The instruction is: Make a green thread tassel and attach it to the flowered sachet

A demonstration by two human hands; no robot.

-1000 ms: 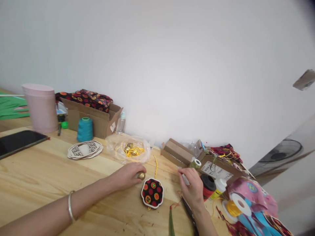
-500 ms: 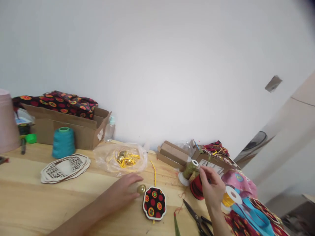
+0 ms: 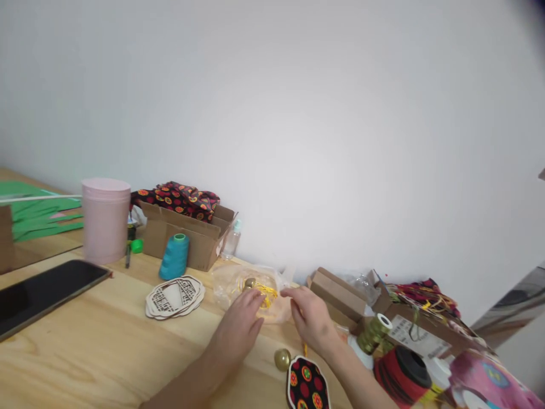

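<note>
My left hand (image 3: 240, 321) reaches to the front of a clear plastic bag (image 3: 225, 278), its fingers stretched out and thumb apart. In the bag lie yellow cords (image 3: 269, 296) and a gold bell (image 3: 250, 282). At the bag's right side is my right hand (image 3: 313, 318), fingers bent and apart, with nothing seen in it. Whether either hand touches the cords is unclear. Below the hands, a loose gold bell (image 3: 282, 359) rests beside a white-edged pendant (image 3: 307, 383) covered in black, red-patterned fabric. My right hand hides most of the pendant's yellow cord.
Left of the bag are wooden cutouts (image 3: 174, 298), a teal thread cone (image 3: 174, 257), a fabric-filled cardboard box (image 3: 181, 238), a pink canister (image 3: 106, 221) and a phone (image 3: 46, 292). Rightward stand a small box (image 3: 338, 295), a green spool (image 3: 374, 334) and a red spool (image 3: 398, 372).
My right hand has moved left from the spools to the bag, and my left hand has gone forward to it. The view has turned left, bringing the phone into sight.
</note>
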